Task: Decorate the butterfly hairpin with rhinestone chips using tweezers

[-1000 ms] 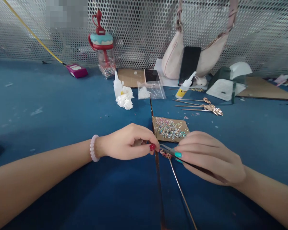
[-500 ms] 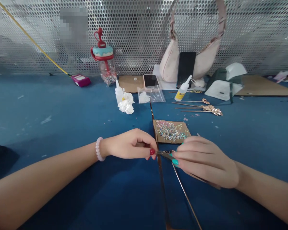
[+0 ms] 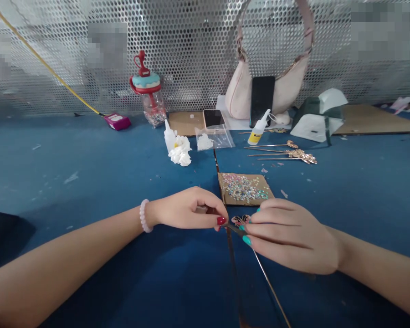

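My right hand is closed on dark metal tweezers, which point left to the fingertips of my left hand. Those fingers are pinched together at the tweezers' tip; whatever they hold is too small or hidden to make out. Beneath and beside my right fingers lies a hair stick with a butterfly-like wire ornament at its top, its thin shaft running toward the front edge. Just beyond the hands, a cardboard piece bears many small shiny rhinestones.
Farther back are several metal hair sticks, a yellow-labelled glue bottle, a white bottle beside crumpled tissue, and a clear bag. Phones, a handbag and a drink cup stand near the perforated metal panel.
The view has tilted slightly. My right hand has shifted a little off the ornament, so more of it shows. Both hands stay meeting at the tweezers' tip.
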The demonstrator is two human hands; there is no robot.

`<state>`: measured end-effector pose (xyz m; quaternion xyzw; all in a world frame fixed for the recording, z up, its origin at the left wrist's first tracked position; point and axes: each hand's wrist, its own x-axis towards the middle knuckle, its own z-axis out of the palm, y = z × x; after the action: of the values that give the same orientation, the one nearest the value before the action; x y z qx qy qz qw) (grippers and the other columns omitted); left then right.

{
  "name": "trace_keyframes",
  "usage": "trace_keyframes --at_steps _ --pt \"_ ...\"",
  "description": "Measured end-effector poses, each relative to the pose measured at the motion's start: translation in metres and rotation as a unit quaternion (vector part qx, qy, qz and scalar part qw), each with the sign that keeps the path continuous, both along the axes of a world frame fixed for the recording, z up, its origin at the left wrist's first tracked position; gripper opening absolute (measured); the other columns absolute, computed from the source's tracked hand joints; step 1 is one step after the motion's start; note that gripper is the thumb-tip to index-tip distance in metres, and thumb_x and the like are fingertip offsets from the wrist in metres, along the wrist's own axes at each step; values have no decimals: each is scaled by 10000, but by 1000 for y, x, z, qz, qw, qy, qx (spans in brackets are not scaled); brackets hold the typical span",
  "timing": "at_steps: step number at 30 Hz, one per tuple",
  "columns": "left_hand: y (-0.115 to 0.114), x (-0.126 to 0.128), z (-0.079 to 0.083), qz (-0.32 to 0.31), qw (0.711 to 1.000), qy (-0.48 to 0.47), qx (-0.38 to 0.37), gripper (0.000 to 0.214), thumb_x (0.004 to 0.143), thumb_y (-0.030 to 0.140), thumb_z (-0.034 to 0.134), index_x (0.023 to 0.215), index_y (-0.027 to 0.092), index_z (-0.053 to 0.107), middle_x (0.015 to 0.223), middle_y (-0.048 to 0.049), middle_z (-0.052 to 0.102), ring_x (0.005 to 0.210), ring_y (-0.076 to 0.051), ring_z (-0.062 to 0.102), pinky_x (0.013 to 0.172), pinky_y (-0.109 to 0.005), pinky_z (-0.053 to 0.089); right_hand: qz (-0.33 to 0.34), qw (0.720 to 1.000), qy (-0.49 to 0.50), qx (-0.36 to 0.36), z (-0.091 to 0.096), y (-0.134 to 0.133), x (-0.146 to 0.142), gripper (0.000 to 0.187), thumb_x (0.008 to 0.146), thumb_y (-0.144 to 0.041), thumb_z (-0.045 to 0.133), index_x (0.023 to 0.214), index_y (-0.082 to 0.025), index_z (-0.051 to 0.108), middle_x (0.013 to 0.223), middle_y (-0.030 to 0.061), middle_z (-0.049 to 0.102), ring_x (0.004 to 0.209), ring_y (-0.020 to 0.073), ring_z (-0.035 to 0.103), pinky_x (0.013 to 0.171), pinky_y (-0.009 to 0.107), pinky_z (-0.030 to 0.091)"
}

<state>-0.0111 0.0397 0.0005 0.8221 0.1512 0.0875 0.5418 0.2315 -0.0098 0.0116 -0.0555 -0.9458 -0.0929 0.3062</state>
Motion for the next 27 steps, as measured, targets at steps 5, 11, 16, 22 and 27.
trace_keyframes --at_steps 5,11,16,22,27 --pt "1 1 -1 -12 1000 7 1 231 956 319 542 1093 138 585 1059 -74 607 886 -179 617 778 -361 539 3 1000 5 -4 -1 0 0 144 900 -58 471 928 -109 602 814 62 726 791 157 645 704 321 511" --pt "2 0 -1 -22 999 30 17 236 953 317 546 1102 137 581 1066 -76 604 887 -181 616 772 -360 541 6 1000 2 -13 0 2 -2 150 913 -67 454 929 -120 594 820 51 716 793 148 639 704 311 506" --pt "2 0 0 -34 998 41 28 233 954 317 544 1103 141 582 1072 -77 603 889 -180 615 774 -359 541 5 1000 3 -10 0 1 -3 150 922 -79 451 905 -133 591 808 40 721 774 143 642 705 306 505" --pt "2 0 0 -43 998 43 29 236 954 317 545 1108 141 580 1078 -78 601 894 -182 614 777 -361 540 -1 1000 -1 -9 0 0 -4 156 929 -79 443 911 -139 586 805 35 728 761 146 644 702 306 506" --pt "2 0 0 -45 998 35 21 239 955 317 543 1113 142 578 1085 -79 600 902 -184 614 783 -365 539 1 1000 -2 -6 -1 2 -3 169 938 -86 428 917 -140 587 810 35 728 772 147 644 710 308 506"
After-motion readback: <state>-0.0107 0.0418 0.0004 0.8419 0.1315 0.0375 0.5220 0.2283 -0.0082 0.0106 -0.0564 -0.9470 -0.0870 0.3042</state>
